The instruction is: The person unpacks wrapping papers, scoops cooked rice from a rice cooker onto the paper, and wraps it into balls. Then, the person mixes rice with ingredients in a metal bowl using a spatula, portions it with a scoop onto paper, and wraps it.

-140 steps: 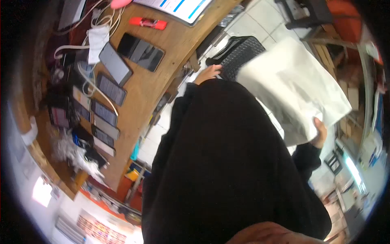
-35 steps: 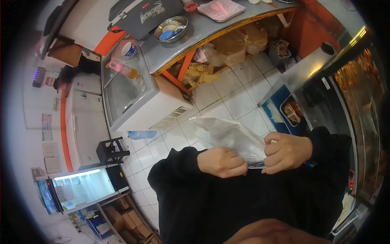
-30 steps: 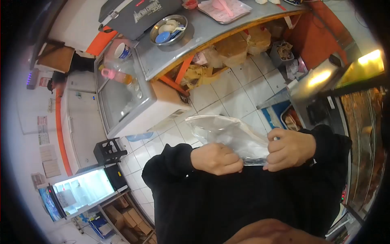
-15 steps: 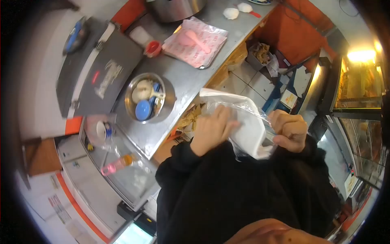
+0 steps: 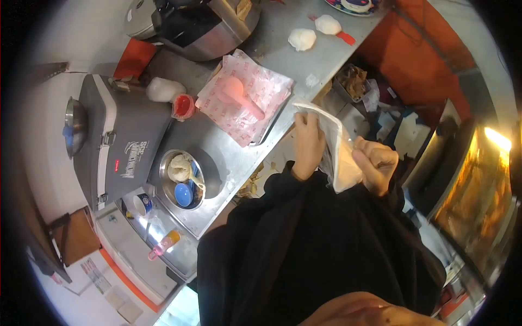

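A white takeaway box (image 5: 343,157), seemingly inside a clear plastic bag, is between my hands, just in front of my dark top. My left hand (image 5: 308,140) has its fingers bent over the near-left edge of it. On the other side my right hand (image 5: 376,162) is closed in a fist with the thumb pressed down, gripping the right edge. The box is tilted, and its open side and contents cannot be made out.
A metal counter (image 5: 225,157) bears a steel bowl (image 5: 161,179) with scoops, a pink ladle (image 5: 242,98) on printed paper (image 5: 272,81), a red-topped jar (image 5: 183,106) and white bundles (image 5: 302,39). A grey cooler (image 5: 130,136) stands left. Right is a lit display case (image 5: 478,201).
The box has turned from showing its broad face to a steeper, narrower angle. My left hand has moved up to its edge, and my right hand slightly left. The whole view has shifted.
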A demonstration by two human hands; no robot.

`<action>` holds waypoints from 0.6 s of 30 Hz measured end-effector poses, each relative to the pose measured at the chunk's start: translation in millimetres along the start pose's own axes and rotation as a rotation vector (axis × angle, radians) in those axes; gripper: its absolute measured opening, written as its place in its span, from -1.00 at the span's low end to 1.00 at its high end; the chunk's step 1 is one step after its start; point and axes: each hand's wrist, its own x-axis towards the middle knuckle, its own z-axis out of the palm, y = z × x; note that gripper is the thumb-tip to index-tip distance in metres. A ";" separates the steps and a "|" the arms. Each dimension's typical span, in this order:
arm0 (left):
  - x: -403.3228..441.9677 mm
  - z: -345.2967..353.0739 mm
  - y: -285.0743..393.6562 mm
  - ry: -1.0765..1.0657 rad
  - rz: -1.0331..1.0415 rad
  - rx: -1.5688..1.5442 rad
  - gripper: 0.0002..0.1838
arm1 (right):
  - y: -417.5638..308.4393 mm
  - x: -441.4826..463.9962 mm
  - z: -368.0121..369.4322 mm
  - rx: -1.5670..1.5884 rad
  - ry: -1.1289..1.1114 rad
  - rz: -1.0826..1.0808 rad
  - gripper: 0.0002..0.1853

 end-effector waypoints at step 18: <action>87.4 115.1 96.7 -0.532 0.621 0.032 -0.72 | 7.4 74.1 -176.4 -1.135 -0.193 0.153 -0.64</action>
